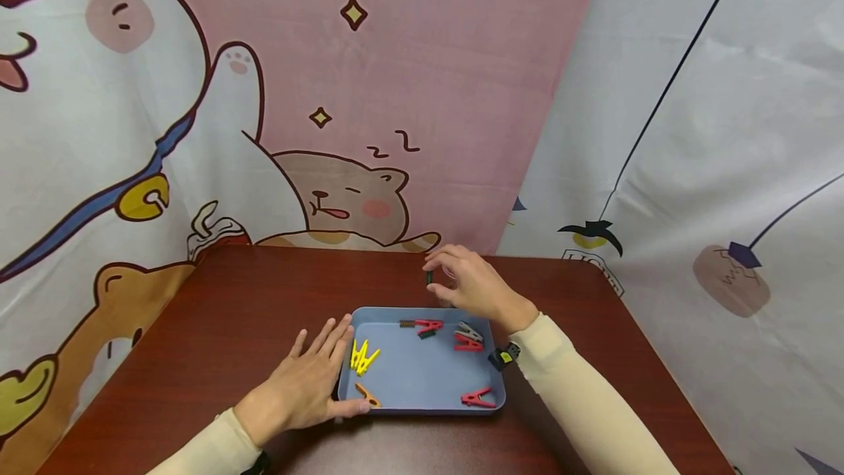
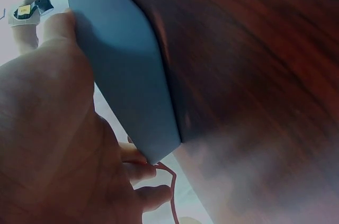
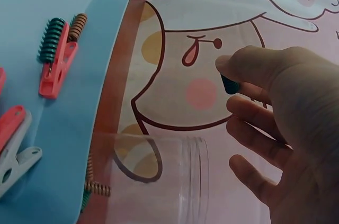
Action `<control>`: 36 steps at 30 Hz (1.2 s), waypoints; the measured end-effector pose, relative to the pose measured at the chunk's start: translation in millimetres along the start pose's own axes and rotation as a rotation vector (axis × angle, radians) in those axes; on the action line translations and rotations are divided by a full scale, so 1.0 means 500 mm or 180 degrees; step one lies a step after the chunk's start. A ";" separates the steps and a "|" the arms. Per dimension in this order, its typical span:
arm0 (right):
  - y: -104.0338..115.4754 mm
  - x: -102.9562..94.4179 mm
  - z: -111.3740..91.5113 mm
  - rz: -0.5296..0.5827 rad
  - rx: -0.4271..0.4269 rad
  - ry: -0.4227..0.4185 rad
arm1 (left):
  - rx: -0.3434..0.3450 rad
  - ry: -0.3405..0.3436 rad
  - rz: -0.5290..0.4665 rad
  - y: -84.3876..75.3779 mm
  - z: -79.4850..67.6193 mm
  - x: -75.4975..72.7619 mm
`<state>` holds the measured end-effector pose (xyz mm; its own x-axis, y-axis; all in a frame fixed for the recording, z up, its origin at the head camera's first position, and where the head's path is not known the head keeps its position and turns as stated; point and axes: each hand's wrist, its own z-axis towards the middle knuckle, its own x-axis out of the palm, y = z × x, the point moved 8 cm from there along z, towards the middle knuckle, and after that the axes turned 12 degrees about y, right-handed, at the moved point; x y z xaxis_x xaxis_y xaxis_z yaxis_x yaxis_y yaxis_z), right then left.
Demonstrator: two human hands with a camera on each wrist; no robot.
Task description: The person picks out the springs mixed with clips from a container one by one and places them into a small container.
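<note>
My right hand [image 1: 480, 286] is raised past the far side of the blue tray [image 1: 412, 380], pinching a small dark green spring [image 3: 230, 84] between thumb and fingertips. Below it, in the right wrist view, a clear plastic jar [image 3: 151, 181] stands beside the tray with several springs inside. My left hand [image 1: 306, 380] rests at the tray's left side with fingers spread, its thumb at the near rim. In the tray lie yellow clips [image 1: 363, 358], an orange clip [image 1: 367, 394], red clips [image 1: 478, 396] and a grey clip [image 1: 469, 331]. A brown spring [image 1: 406, 324] and a green spring [image 1: 427, 334] lie by a red clip.
The tray sits on a dark reddish-brown wooden table [image 1: 198, 358]. Behind the table hangs a printed cloth [image 1: 448, 94] with cartoon animals. A watch-like black device [image 1: 504, 356] is strapped on the right wrist.
</note>
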<state>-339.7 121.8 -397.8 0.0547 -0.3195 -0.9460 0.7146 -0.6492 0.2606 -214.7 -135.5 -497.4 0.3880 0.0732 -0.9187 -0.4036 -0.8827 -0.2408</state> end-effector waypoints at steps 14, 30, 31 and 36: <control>-0.047 -0.042 -0.015 0.0307 0.0073 -0.0377 | 0.0003 -0.0008 -0.0001 0.000 0.000 -0.002; -0.126 -0.034 -0.039 0.0605 0.0599 -0.0540 | 0.0004 -0.0028 -0.0018 0.004 0.001 0.002; -0.129 -0.032 -0.040 0.0623 0.0629 -0.0522 | 0.0003 -0.0031 -0.0020 0.004 0.001 0.003; -0.140 -0.022 -0.044 0.0697 0.0706 -0.0451 | -0.0008 -0.0021 -0.0023 0.004 0.001 0.004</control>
<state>-375.0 185.9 -409.9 0.0815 -0.5504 -0.8309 0.5266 -0.6840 0.5047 -215.3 -137.0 -499.8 0.3854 0.0827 -0.9190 -0.3986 -0.8834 -0.2466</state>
